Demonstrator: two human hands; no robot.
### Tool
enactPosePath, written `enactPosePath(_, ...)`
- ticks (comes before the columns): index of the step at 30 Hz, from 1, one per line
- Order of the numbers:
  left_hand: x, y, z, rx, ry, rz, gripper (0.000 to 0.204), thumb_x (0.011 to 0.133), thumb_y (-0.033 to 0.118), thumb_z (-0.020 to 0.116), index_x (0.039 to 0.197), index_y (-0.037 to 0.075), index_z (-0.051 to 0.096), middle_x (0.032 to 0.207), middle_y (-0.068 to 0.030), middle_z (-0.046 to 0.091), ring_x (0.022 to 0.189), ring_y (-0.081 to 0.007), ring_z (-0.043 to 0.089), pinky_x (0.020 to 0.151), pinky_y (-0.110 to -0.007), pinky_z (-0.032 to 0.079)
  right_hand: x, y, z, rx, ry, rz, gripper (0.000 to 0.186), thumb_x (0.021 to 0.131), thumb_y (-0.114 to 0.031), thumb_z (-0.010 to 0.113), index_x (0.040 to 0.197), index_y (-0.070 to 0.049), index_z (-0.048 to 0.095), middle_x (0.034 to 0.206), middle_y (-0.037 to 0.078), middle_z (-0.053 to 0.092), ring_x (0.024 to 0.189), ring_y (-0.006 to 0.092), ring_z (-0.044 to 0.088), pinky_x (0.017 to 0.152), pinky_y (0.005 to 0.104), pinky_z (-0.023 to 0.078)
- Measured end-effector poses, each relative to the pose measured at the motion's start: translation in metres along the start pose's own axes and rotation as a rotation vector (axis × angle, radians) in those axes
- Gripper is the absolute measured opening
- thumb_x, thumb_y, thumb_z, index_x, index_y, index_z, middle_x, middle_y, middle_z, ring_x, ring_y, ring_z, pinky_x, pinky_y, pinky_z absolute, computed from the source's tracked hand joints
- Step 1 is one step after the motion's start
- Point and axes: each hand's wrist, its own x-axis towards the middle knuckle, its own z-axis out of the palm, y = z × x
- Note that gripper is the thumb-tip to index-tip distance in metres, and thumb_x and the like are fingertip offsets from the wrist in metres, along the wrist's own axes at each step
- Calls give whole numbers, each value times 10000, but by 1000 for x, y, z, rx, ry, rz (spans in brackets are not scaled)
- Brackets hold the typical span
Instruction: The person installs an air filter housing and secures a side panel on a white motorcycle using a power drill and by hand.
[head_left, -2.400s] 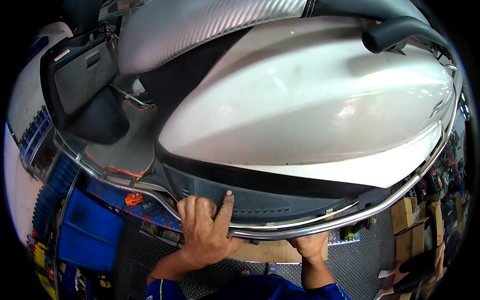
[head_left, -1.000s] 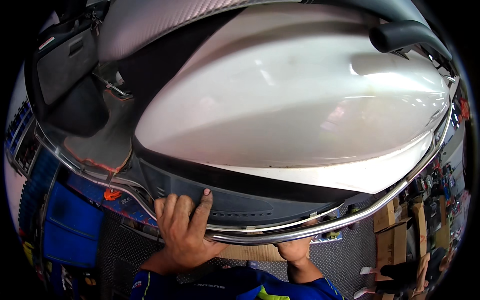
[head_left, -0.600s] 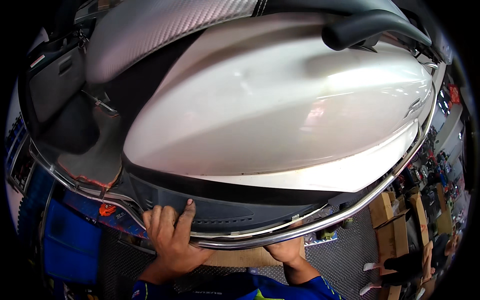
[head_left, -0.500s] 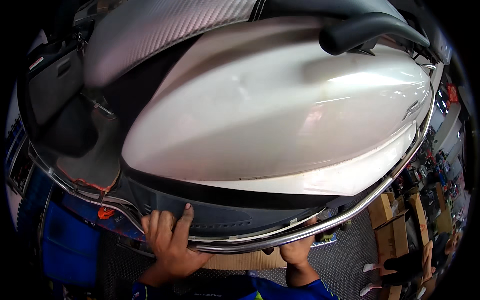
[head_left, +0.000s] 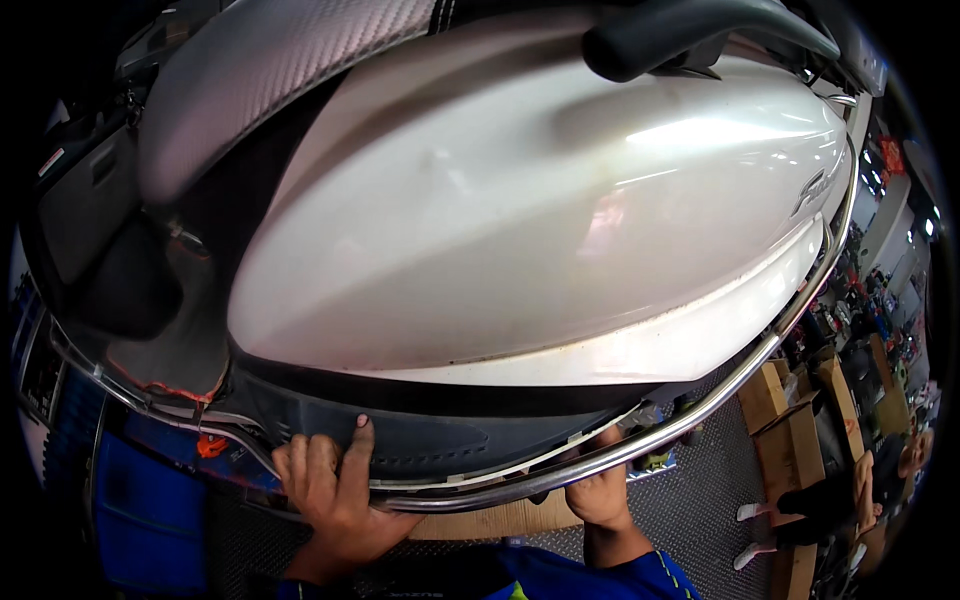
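Head view: a glossy white scooter body panel (head_left: 540,230) fills the middle of the frame, curving from upper left to right. Below it runs a dark grey textured plastic lower trim (head_left: 420,440), and under that a curved chrome guard rail (head_left: 640,445) sweeps from lower centre up toward the right edge.

The left hand (head_left: 335,490) sits at lower left of centre, fingers spread flat and pressed against the dark trim and the rail's lower edge, thumb pointing up onto the trim; it is open, not wrapped around anything. The right hand (head_left: 600,490) is at lower centre-right, under the chrome rail, its fingers curled up behind the rail so that it seems to grip it, though the fingertips are hidden. A blue sleeve (head_left: 600,580) shows at the bottom edge.

At upper left lies a grey carbon-pattern seat (head_left: 270,70); a black grab handle (head_left: 690,35) crosses the top. Brown cardboard boxes (head_left: 790,420) stand on the grey metal floor at right.
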Motion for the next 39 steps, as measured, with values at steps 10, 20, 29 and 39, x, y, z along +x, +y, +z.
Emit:
enactPosePath(10, 1, 11, 7, 3, 21, -7, 966, 750, 746, 828, 1215, -90, 693, 892, -144, 465, 856, -326, 471, 840, -530, 389, -1, 11, -10, -283, 13, -75, 407, 1069, -69, 596, 1455, 13, 494, 1182, 57, 647, 1046, 128, 596, 917, 314, 513)
enactPosePath(20, 7, 16, 10, 29, 150, 78, 888, 864, 717, 745, 1051, -149, 696, 826, -127, 473, 748, -273, 478, 691, -452, 366, -5, -9, -4, -206, -14, 227, 425, 1065, -63, 586, 1459, 16, 450, 1228, 107, 606, 1094, 183, 590, 963, 342, 508)
enactPosePath(29, 9, 24, 10, -39, 162, -14, 771, 690, 536, 910, 1063, -95, 672, 874, -177, 503, 824, -343, 509, 810, -487, 404, 15, 12, -4, 232, -47, 40, 517, 992, -66, 785, 1374, -14, 442, 1117, 81, 690, 978, 143, 694, 869, 301, 581)
enactPosePath(39, 3, 21, 11, -36, 32, 21, 664, 665, 360, 925, 1123, -62, 692, 942, -194, 558, 926, -403, 572, 908, -512, 455, 18, -14, 24, 231, 60, -2, 303, 884, 17, 869, 1065, -1, 627, 956, 50, 706, 859, 127, 690, 738, 276, 568)
